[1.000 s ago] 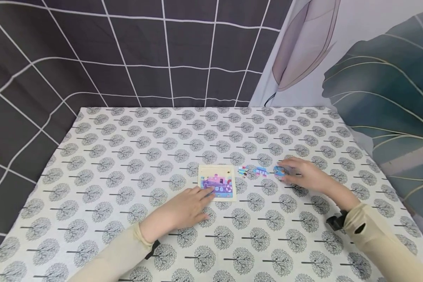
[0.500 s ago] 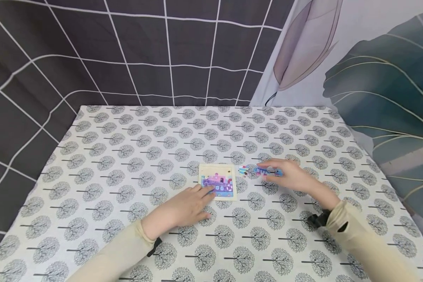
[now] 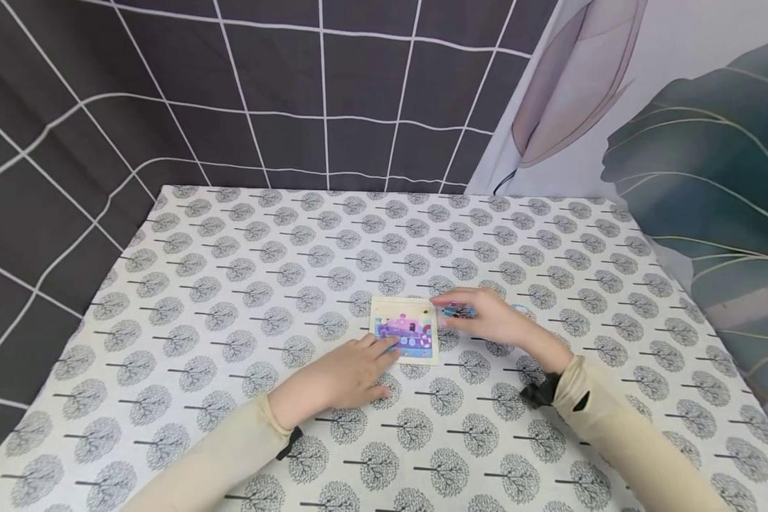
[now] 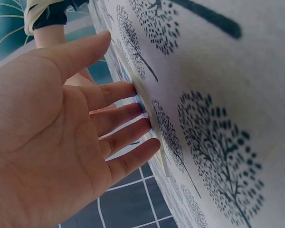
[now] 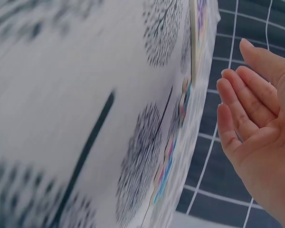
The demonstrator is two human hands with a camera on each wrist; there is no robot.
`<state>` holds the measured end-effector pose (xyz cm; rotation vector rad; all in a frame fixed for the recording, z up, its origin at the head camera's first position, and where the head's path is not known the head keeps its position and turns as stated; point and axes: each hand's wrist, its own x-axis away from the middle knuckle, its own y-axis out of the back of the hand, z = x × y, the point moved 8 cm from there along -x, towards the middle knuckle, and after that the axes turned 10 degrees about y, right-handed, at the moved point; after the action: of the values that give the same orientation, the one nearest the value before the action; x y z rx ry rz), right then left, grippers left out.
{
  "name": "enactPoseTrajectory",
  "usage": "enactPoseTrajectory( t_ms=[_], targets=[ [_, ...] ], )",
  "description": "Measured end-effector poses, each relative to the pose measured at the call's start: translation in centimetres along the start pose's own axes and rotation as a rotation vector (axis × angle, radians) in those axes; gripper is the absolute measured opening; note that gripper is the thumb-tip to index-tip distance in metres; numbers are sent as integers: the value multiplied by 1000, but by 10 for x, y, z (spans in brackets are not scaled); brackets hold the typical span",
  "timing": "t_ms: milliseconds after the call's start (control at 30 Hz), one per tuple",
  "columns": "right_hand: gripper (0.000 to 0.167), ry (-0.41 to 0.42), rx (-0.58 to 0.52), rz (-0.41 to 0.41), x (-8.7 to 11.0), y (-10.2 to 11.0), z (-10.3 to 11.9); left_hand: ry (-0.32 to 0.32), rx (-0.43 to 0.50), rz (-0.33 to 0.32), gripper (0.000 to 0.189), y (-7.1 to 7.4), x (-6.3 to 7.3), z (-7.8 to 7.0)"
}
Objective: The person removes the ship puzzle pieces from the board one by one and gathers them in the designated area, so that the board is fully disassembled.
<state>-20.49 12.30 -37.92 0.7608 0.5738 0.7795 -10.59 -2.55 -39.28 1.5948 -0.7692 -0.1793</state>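
Observation:
A square jigsaw puzzle board (image 3: 393, 307) with a purple and pink ship picture and a cream border lies mid-table. My left hand (image 3: 352, 373) rests its straight fingertips on the board's lower left part; in the left wrist view the fingers (image 4: 121, 121) reach over its edge. Just right of the board, my right hand (image 3: 486, 318) hovers with relaxed fingers around a colourful puzzle piece (image 3: 459, 311). The right wrist view has nothing between these fingers (image 5: 237, 114), and loose puzzle pieces (image 5: 165, 172) lie flat on the cloth below. Another blue piece (image 3: 520, 308) is mostly hidden behind the right hand.
A white tablecloth (image 3: 448, 441) with a grey tree print covers the table. Behind it hangs a dark curtain (image 3: 281, 78) with white grid lines, and a leaf-patterned curtain (image 3: 710, 156) is at the right.
My right hand has moved left along the row of puzzle pieces, from the far right one to the one beside the board. The left hand stays on the board.

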Motion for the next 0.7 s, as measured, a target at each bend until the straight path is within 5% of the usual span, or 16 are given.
enactPoseTrajectory(
  t_ms=[400,700],
  targets=[
    [41,0,-36,64,-23,-19,9,-15,-25,5,65,-2,-2,1],
    [38,96,-28,130,-42,-38,18,0,-27,15,65,0,1,2]
  ],
)
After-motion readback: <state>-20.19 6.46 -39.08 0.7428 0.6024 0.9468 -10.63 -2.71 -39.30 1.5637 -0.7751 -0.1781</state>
